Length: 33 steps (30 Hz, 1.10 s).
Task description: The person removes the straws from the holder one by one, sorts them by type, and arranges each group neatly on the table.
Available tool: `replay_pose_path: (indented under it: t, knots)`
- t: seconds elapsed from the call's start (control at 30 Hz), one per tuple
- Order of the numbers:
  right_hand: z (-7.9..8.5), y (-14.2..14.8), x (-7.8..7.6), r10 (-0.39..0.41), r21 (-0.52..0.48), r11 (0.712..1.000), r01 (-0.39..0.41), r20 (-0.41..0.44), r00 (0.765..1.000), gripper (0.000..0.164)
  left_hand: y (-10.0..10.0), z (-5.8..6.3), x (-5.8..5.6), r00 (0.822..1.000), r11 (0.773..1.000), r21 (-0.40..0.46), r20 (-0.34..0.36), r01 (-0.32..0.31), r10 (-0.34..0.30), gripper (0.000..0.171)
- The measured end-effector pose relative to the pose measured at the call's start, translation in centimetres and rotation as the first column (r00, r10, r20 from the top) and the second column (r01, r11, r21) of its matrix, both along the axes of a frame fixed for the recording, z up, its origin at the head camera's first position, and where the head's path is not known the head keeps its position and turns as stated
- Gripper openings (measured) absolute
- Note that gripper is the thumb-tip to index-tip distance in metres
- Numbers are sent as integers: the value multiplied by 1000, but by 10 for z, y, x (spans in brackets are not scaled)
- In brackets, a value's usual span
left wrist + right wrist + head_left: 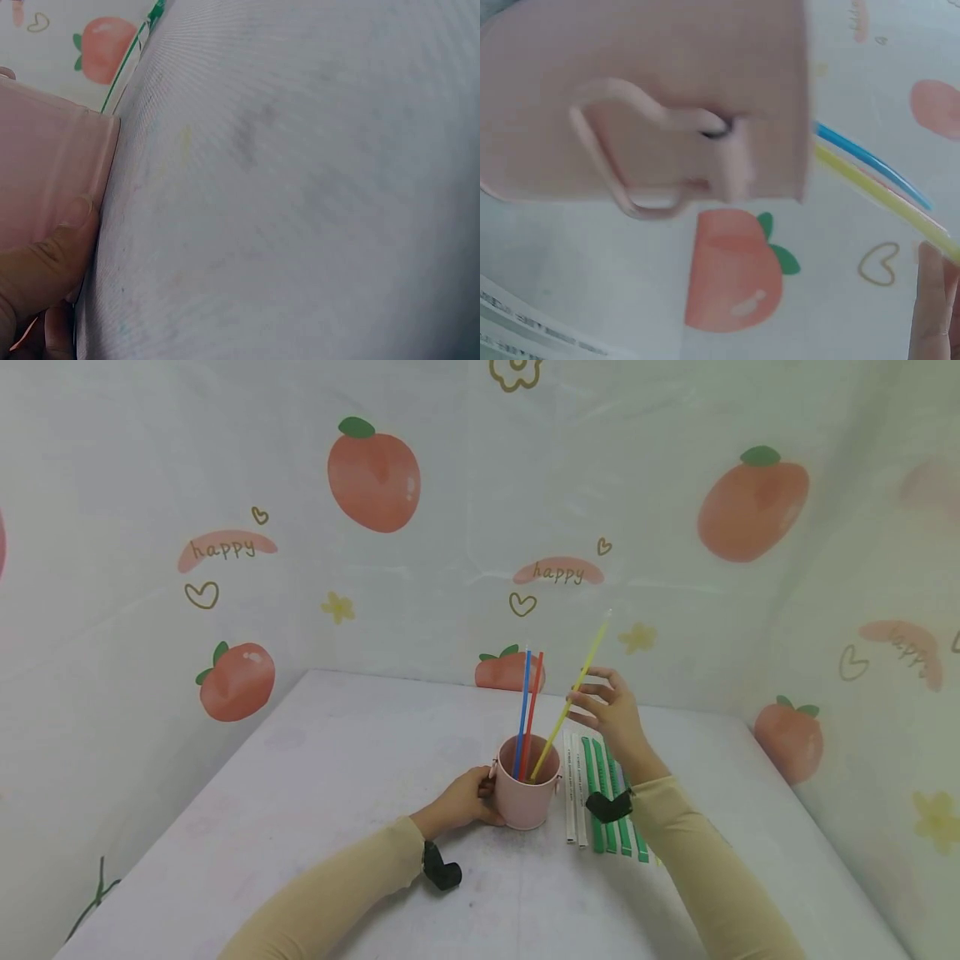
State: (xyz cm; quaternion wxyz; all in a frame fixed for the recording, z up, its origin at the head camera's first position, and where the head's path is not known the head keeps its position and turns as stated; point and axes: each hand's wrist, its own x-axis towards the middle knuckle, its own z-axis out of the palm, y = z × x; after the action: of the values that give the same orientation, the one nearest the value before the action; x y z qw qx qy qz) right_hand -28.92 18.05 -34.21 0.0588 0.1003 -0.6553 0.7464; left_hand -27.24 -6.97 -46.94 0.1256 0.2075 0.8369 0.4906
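A small pink bucket (pixel 522 802) with side handles stands on the table, tilting sideways in the wrist views. My left hand (pixel 467 797) grips its left side, thumb low on the wall in the left wrist view. Inside the bucket are a blue straw (pixel 522 710), a red straw (pixel 534 702) and a yellow straw (pixel 558 724) leaning right. At the yellow straw's upper half, above the rim, my right hand (pixel 611 714) pinches it with its fingertips. A fingertip (pixel 931 259) lies against the yellow straw in the right wrist view; the thumb is hidden.
Right of the bucket, several long narrow packets lie side by side: white printed ones (pixel 572 793) and green ones (pixel 600 810), partly under my right forearm. Behind the table (pixel 360 752) hangs a white sheet (pixel 442 568) printed with fruit. Black wrist cameras (pixel 441 867) sit on both wrists.
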Motion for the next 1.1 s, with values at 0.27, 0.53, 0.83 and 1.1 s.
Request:
replay_pose_path:
  t: [0.27,0.53,0.83,1.1]
  knots:
    - [17,16,3,-12,-89,996,9,-32,999,43,0,1,1,1000,1000,-12,-3,-4,4,69]
    - [27,37,5,-27,-202,979,13,-66,997,44,0,1,1,1000,1000,-2,-5,4,-4,70]
    - [40,64,10,-64,-297,954,35,-88,994,41,0,0,1,1000,1000,-14,-6,-4,4,70]
    - [33,83,9,-118,-269,959,94,-76,990,41,0,1,1,1000,1000,-11,-7,2,-2,70]
